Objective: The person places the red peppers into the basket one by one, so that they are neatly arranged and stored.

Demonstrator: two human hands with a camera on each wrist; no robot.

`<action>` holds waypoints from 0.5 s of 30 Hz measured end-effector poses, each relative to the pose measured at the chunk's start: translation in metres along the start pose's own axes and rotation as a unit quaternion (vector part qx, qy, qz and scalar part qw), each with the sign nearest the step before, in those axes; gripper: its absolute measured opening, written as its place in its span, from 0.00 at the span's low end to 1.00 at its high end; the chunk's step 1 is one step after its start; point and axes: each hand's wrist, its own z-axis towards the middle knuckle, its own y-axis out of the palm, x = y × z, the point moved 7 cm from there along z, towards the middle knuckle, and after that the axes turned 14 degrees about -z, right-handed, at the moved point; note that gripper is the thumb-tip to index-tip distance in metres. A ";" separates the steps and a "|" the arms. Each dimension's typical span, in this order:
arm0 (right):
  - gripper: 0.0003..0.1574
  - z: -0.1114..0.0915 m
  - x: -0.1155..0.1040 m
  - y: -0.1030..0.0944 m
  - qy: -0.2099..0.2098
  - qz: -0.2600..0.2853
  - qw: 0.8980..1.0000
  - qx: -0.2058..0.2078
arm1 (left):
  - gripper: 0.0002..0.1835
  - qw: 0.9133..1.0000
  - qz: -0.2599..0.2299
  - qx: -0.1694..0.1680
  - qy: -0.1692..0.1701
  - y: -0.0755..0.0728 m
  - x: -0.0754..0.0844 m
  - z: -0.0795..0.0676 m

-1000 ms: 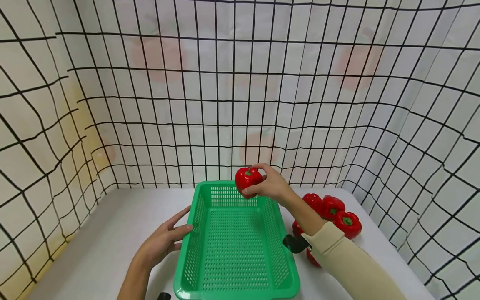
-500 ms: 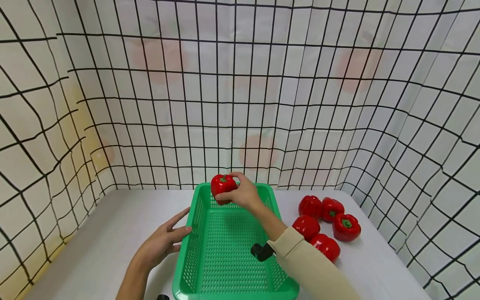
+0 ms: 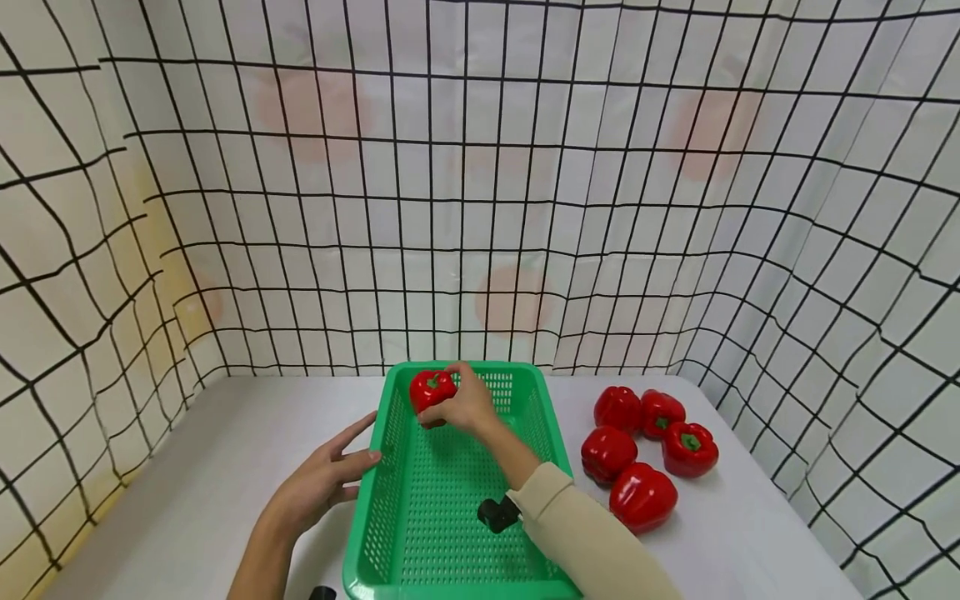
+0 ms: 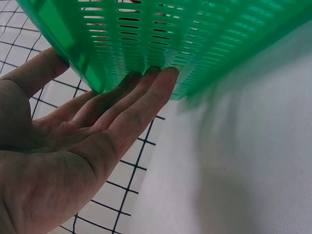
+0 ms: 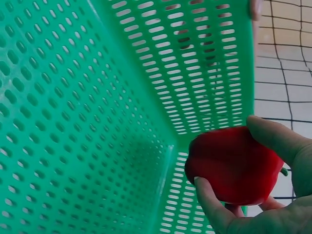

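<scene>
A shiny red bell pepper [image 3: 431,390] with a green stem is held by my right hand [image 3: 471,405], thumb on one side and fingers on the other. It hangs inside the far left corner of a green perforated plastic basket [image 3: 435,508]. The right wrist view shows the pepper [image 5: 231,168] close to the corner where two slotted walls meet. My left hand [image 3: 321,490] rests against the basket's left side. In the left wrist view, the extended fingers [image 4: 141,105] touch the outer slotted wall, and the thumb is up at the rim.
Several red bell peppers [image 3: 643,498] lie in a cluster on the white table [image 3: 225,467], right of the basket. Black netting [image 3: 517,208] over pale sheets stands behind and along both sides. Small black wrist cameras [image 3: 498,514] sit on the wrists.
My right hand has carried the pepper leftward from above the basket's far right part, then lowered it into the far left corner. My left hand has stayed at the basket's side.
</scene>
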 end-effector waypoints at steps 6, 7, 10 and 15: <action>0.52 0.003 0.004 0.011 -0.005 -0.013 1.000 0.005 | 0.41 1.000 -0.005 -0.001 -0.003 0.000 0.002 0.000; 0.53 0.003 0.005 0.012 -0.005 -0.015 1.000 0.006 | 0.40 1.000 -0.005 -0.002 -0.003 0.001 0.002 0.000; 0.53 0.002 0.007 0.015 -0.004 -0.018 1.000 0.009 | 0.40 1.000 -0.006 -0.009 -0.001 0.002 0.002 0.000; 0.54 0.001 0.011 0.016 0.003 -0.016 1.000 0.013 | 0.40 1.000 -0.014 -0.017 0.000 0.002 0.001 0.001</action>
